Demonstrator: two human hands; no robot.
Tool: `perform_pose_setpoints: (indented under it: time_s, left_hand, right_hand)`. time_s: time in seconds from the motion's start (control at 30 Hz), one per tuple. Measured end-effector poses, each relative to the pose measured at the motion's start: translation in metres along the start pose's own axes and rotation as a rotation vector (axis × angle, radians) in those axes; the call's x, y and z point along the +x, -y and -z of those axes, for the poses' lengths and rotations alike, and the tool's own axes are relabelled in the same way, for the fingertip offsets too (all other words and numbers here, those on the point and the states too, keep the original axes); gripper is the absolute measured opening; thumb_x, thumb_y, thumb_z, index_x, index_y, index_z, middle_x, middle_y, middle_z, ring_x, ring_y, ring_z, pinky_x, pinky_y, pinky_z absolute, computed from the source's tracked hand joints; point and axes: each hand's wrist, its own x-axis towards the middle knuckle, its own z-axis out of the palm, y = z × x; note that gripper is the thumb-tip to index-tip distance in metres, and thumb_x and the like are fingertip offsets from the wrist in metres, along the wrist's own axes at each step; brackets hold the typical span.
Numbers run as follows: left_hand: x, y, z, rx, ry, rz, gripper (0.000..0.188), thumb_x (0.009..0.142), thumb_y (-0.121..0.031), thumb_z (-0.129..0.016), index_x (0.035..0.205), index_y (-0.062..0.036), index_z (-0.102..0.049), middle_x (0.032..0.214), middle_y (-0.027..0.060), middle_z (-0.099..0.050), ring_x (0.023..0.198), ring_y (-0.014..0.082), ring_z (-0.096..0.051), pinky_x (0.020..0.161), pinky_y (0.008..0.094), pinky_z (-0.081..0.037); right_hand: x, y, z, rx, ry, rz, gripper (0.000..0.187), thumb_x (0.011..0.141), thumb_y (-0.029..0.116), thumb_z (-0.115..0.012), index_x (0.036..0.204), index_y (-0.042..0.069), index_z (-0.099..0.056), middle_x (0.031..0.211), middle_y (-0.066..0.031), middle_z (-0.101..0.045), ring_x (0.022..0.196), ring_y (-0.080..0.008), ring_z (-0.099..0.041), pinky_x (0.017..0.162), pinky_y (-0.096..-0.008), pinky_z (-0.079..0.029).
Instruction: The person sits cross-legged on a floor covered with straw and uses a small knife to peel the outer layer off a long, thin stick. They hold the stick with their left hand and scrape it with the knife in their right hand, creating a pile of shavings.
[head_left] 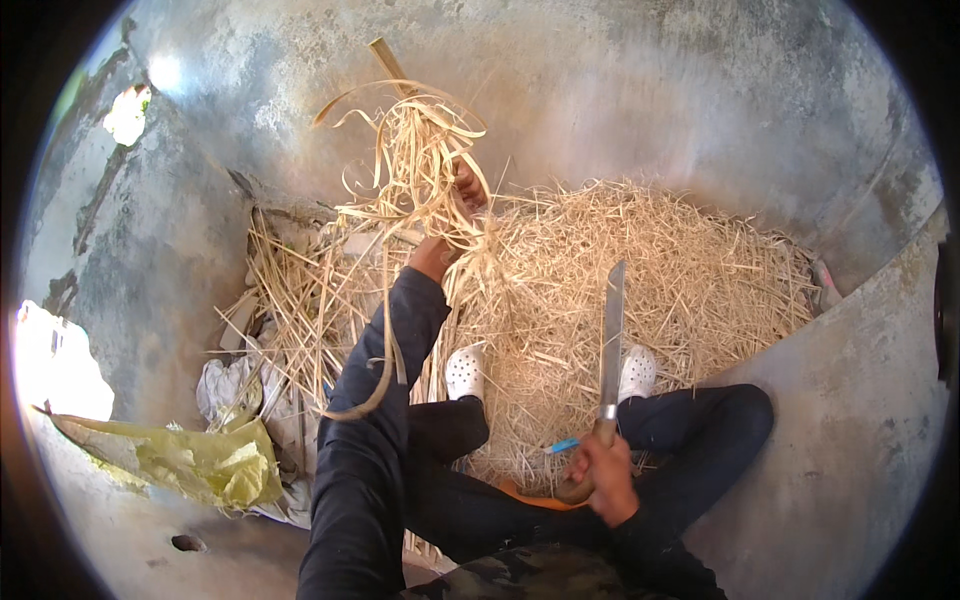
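Note:
My left hand (468, 190) reaches forward, closed round a tangled bundle of pale curling strips (415, 150). The strips look like split bamboo or dry reed, and they hide part of the fingers. One long strip hangs down across my left sleeve. Near my lap, my right hand (605, 475) is wrapped round the wooden handle of a machete (613, 340). Its long blade points away from me, above a heap of dry shavings (640, 270). The blade and the bundle are apart.
Loose thin sticks (300, 290) lie at the left, beside a crumpled yellow sheet (200, 465) and pale cloth (225, 390). My white clogs (465, 372) rest on the shavings. A small blue object (563, 445) lies near the handle. Concrete walls (620, 90) enclose the space.

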Motion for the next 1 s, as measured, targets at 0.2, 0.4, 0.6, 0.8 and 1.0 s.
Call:
perform_pose_setpoints:
  time_s: [0.2, 0.4, 0.6, 0.8, 1.0]
  left_hand:
    - [-0.006, 0.010, -0.021, 0.096, -0.136, -0.035, 0.022, 0.093, -0.025, -0.052, 0.076, -0.0120, -0.046, 0.064, 0.0014, -0.039, 0.056, 0.0180, -0.038, 0.056, 0.0344, -0.035]
    - [-0.050, 0.022, -0.030, 1.204, -0.246, -0.255, 0.007, 0.088, -0.008, -0.053, 0.093, -0.0035, -0.053, 0.082, 0.0094, -0.053, 0.074, 0.0261, -0.049, 0.070, 0.0396, -0.041]
    - [-0.037, 0.039, -0.022, 1.113, -0.310, 0.001, 0.035, 0.086, 0.001, -0.055, 0.120, 0.0002, -0.053, 0.114, 0.0177, -0.058, 0.106, 0.0270, -0.055, 0.093, 0.0391, -0.042]
    - [-0.024, 0.055, 0.017, -0.096, 0.132, -0.243, 0.030, 0.093, -0.003, -0.052, 0.123, -0.0043, -0.050, 0.113, 0.0131, -0.054, 0.104, 0.0196, -0.052, 0.087, 0.0318, -0.042]
    - [-0.013, 0.024, -0.067, 0.383, -0.288, -0.202, 0.017, 0.095, -0.028, -0.055, 0.087, -0.0160, -0.048, 0.063, -0.0044, -0.036, 0.058, 0.0089, -0.039, 0.053, 0.0227, -0.035]
  right_hand:
    - [-0.017, 0.002, -0.060, -0.185, 0.152, 0.359, 0.019, 0.091, 0.011, -0.060, 0.098, 0.003, -0.044, 0.059, -0.0006, -0.047, 0.042, -0.0095, -0.047, 0.037, -0.0252, -0.039]
    - [0.083, -0.028, -0.101, -0.371, 0.268, 0.408, 0.017, 0.088, 0.011, -0.058, 0.099, 0.000, -0.050, 0.058, -0.0049, -0.051, 0.041, -0.0134, -0.053, 0.036, -0.0293, -0.041]
    - [0.155, -0.052, -0.053, -0.717, 0.095, 0.327, 0.030, 0.081, 0.010, -0.059, 0.108, -0.002, -0.052, 0.074, -0.0133, -0.057, 0.056, -0.0254, -0.057, 0.050, -0.0362, -0.046]
    - [0.142, -0.047, -0.076, -0.875, 0.005, 0.581, 0.035, 0.076, 0.015, -0.061, 0.106, -0.003, -0.055, 0.084, -0.0263, -0.062, 0.082, -0.0444, -0.062, 0.072, -0.0471, -0.049]
    - [0.162, -0.052, -0.043, -0.787, 0.039, 0.434, 0.018, 0.079, 0.010, -0.061, 0.090, -0.002, -0.053, 0.068, -0.0154, -0.058, 0.062, -0.0294, -0.062, 0.059, -0.0423, -0.049]
